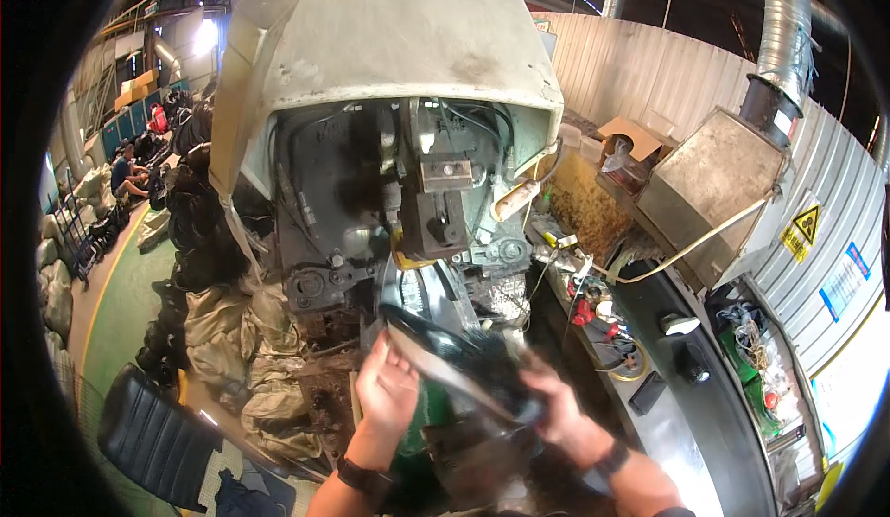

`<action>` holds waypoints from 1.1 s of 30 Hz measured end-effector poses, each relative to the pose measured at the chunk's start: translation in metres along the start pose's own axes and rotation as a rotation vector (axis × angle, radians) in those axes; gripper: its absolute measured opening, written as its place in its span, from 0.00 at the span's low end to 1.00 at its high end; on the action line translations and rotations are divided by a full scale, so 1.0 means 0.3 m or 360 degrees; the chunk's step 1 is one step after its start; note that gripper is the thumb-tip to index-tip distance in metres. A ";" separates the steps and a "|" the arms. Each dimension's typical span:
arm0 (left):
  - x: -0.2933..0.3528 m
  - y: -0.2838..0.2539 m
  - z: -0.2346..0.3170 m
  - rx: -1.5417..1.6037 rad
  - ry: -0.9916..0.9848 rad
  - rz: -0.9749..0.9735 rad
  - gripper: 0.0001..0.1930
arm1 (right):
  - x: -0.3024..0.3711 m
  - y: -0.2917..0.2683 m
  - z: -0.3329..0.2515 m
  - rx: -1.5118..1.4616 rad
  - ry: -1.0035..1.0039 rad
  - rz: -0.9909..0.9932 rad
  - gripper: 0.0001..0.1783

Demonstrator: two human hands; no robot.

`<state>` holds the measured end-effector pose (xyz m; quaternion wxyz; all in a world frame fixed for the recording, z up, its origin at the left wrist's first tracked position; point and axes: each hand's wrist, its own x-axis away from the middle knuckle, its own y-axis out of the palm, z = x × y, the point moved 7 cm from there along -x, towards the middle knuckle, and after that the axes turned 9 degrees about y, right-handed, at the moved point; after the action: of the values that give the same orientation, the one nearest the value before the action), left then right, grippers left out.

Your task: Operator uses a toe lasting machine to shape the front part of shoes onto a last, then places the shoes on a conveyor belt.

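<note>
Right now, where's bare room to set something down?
Bare: the dark belt, nearer than its small black object; the green floor between yellow line and dark heap. Crowded: metal ledge, far half, with red items.

- Over to the left, I saw a black padded chair (153, 438) near a heap of pale sacks (218, 327).
- Farther back on that side, I made out a seated person (123, 174) in a dark top, at the edge of the green floor (120, 304).
- To the right, I had a corrugated wall (640, 58) bearing a yellow warning sign (801, 232) and a blue-and-white notice (845, 281).
- I noticed a silver duct (788, 25) rising from a boxy metal hood (709, 192), with a cardboard box (635, 135) near it.
</note>
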<state>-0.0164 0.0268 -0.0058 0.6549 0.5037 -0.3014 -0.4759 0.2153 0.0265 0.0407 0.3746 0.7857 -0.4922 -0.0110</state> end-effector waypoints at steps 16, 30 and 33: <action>0.370 0.433 -0.727 -0.0532 -0.0436 -0.0589 0.25 | 0.555 -0.672 0.257 -0.1365 -0.0033 -0.0148 0.32; 0.615 0.021 -1.598 -0.1832 -0.1309 -0.1118 0.23 | 1.983 -2.204 0.424 -0.1179 -0.1408 0.2209 0.25; 0.538 -0.097 -1.528 -0.1931 -0.1264 -0.0821 0.20 | 2.008 -2.381 0.405 -0.1352 -0.2032 0.2775 0.49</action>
<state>0.4341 0.0471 -0.1896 0.5274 -0.0980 -0.0732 -0.8408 1.0253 -0.3470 -0.2632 0.1722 -0.1573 -0.9224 -0.3078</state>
